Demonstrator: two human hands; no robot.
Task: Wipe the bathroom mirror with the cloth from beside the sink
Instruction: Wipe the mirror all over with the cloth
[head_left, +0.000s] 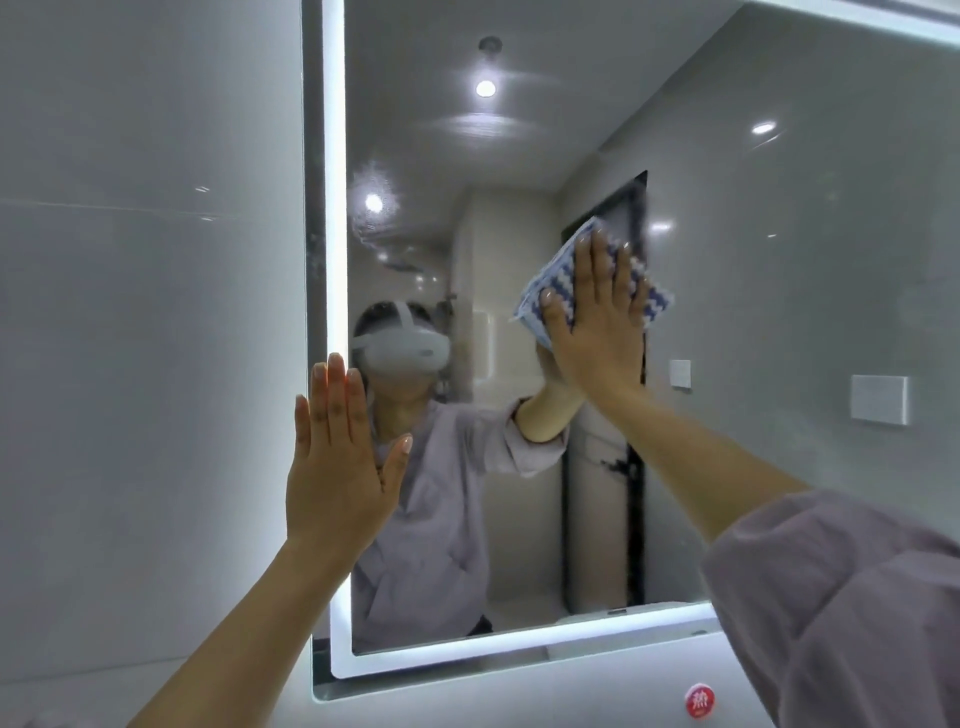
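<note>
Step in hand: wiping. Right hand (597, 332), fingers spread, presses blue-and-white woven cloth (644, 299) flat on lit-edged rectangular wall mirror (519, 156); left hand (337, 467), open and empty, braces its left edge. Next: sweep left toward the apparent smears (371, 208), far upper left.

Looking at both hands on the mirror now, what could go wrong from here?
The bare left hand lies flat on the mirror's lit left edge and may leave prints. The right hand only presses the blue-and-white cloth with open fingers, so it might slip down. A smeared patch at upper left could be missed.
</note>
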